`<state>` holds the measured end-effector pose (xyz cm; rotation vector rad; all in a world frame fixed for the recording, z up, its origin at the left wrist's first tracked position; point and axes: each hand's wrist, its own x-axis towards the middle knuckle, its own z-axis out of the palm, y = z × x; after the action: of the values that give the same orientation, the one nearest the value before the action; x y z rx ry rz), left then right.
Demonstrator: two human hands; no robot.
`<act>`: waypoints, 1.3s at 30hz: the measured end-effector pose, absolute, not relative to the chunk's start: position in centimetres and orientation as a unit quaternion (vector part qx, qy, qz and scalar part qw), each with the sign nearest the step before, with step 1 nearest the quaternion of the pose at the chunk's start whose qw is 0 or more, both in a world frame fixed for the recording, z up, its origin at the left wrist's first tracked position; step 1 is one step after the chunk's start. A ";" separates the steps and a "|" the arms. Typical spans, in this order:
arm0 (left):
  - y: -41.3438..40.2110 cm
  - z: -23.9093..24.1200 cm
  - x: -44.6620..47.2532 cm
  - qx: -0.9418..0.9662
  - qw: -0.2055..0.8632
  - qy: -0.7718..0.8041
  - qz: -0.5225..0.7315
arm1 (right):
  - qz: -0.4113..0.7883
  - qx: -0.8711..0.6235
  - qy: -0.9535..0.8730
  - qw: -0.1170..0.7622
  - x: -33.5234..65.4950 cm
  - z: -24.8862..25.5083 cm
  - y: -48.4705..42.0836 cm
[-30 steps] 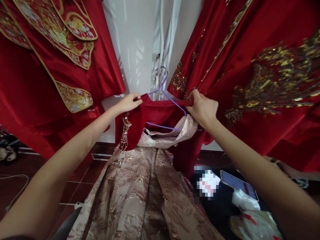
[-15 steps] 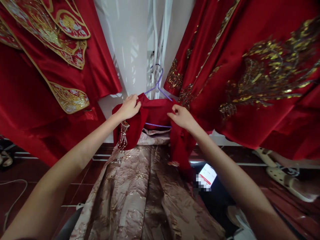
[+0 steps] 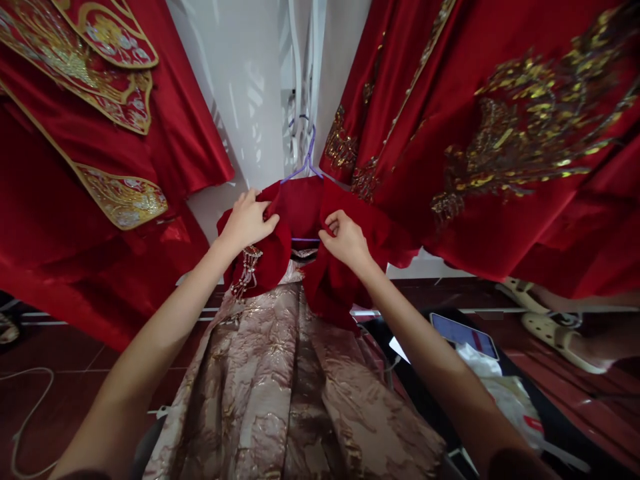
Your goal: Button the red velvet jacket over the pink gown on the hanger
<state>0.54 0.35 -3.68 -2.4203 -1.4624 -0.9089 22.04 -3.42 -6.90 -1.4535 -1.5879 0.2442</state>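
A short red velvet jacket (image 3: pixel 305 207) hangs on a purple wire hanger (image 3: pixel 304 167) over a pink-gold brocade skirt (image 3: pixel 280 387). My left hand (image 3: pixel 246 222) grips the jacket's left front edge, just above a beaded tassel (image 3: pixel 246 270). My right hand (image 3: pixel 345 239) pinches the right front edge. The two hands are close together at the middle of the jacket.
Red embroidered garments hang at the left (image 3: pixel 85 167) and right (image 3: pixel 500 133). A white wall (image 3: pixel 250 93) and white rack bars stand behind. A phone (image 3: pixel 463 333), white bags (image 3: pixel 505 393) and a pale sandal (image 3: pixel 555 337) lie at the lower right. A cord (image 3: pixel 25 413) lies on the dark red floor.
My right hand moved left from the jacket's right shoulder to its front edge, pulling the right side toward the middle. The pink lining is now covered. The view dipped slightly.
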 end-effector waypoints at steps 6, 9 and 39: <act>-3.7 -3.8 3.4 -0.828 0.089 -0.444 -0.330 | 0.425 -0.430 -0.593 0.531 21.5 -7.3 -3.3; -5.6 -4.8 4.4 -0.829 0.096 -0.422 -0.352 | 0.419 -0.400 -0.596 0.557 20.8 -8.0 -3.6; -5.1 -10.9 3.8 -0.742 -0.130 -0.419 -0.507 | 0.342 -0.329 -0.606 0.638 19.7 -11.5 -4.8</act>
<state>3.83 -5.11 -10.91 -2.5468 -1.4394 -1.7391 19.67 -4.79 -11.54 -0.7514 -1.3835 0.7812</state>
